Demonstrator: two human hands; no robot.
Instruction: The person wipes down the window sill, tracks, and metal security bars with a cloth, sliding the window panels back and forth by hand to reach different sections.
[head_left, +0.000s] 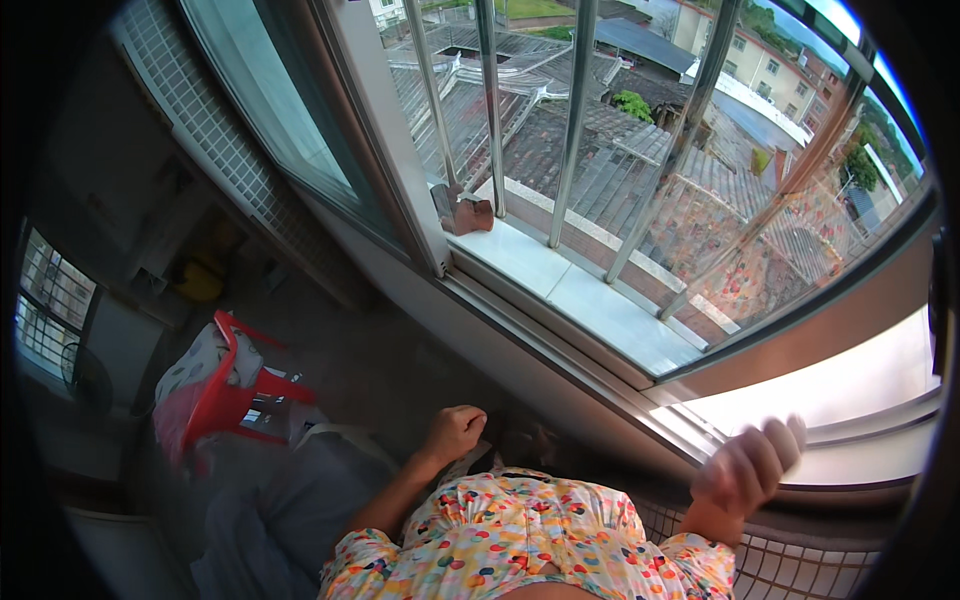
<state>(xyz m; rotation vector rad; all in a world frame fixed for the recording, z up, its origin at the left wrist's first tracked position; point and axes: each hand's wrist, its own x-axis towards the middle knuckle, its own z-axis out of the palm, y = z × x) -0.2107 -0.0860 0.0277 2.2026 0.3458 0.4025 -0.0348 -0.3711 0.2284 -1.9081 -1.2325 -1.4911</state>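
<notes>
My left hand (456, 433) is curled into a fist in front of my waist, below the window wall, with nothing visible in it. On the other side, my right hand (748, 466) is blurred, its fingers folded. It appears over or near the metal window track (694, 431); whether it touches is unclear. Before me is a metal-framed sliding window (431, 225), with a glass pane (757, 247) reflecting my patterned shirt (525, 532). Metal bars (574, 127) stand outside along a white tiled ledge (559, 274). A reddish-brown object (471, 215) rests at the ledge's left end.
A red plastic chair (225, 397) with cloth on it stands to the left. Grey fabric (315, 487) lies beside my left arm. Farther left are a yellow item (201, 279) and a barred window (56, 300). Tiled roofs (525, 112) spread below outside.
</notes>
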